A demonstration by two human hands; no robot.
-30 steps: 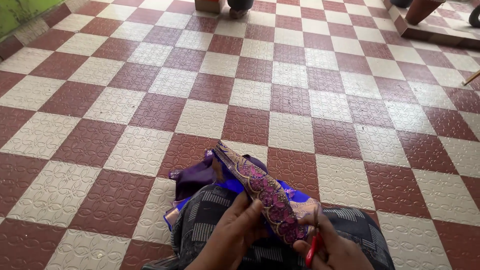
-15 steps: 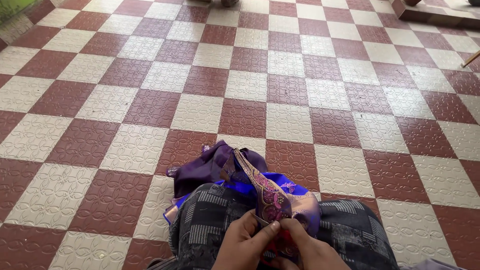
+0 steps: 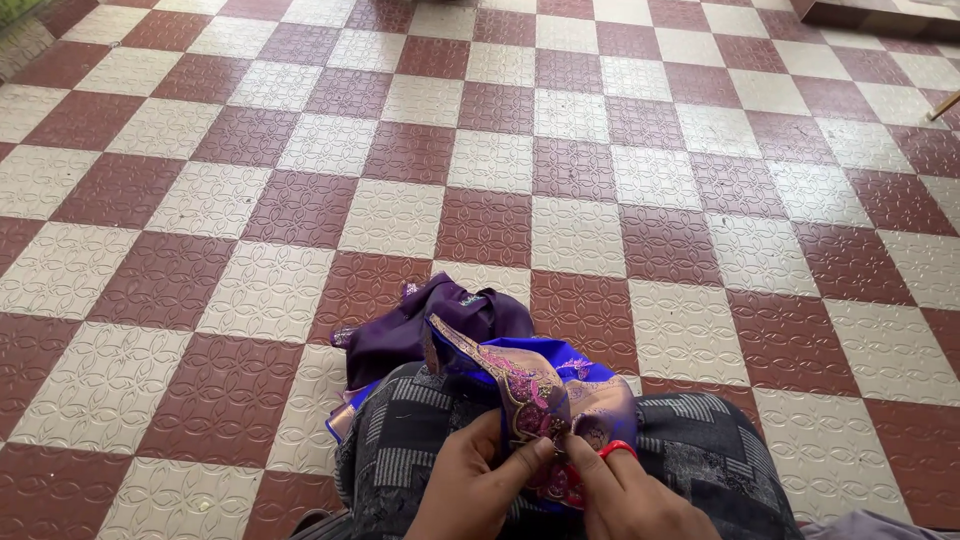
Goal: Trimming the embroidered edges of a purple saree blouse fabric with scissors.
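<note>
Both hands meet low in the view, over the person's lap. The left hand (image 3: pixel 470 485) is closed in a pinch, thumb and fingers gripping the embroidered border (image 3: pixel 515 385) of a purple cloth (image 3: pixel 440 320), a gold and pink patterned strip that runs up and away from the hands toward the floor. The right hand (image 3: pixel 625 490) is closed too, its fingertips pressed on the same border just beside the left thumb; a small red thing (image 3: pixel 618 449) sits at its fingers, too small to tell what it is. The rest of the cloth lies bunched on the lap and spills forward onto the tiled floor (image 3: pixel 600 160), with a dark purple fold in front and brighter blue cloth (image 3: pixel 560 355) behind the border. The lap is covered by a dark grey patterned garment (image 3: pixel 700 440). The floor is a checkerboard of dark red and cream embossed tiles.
</note>
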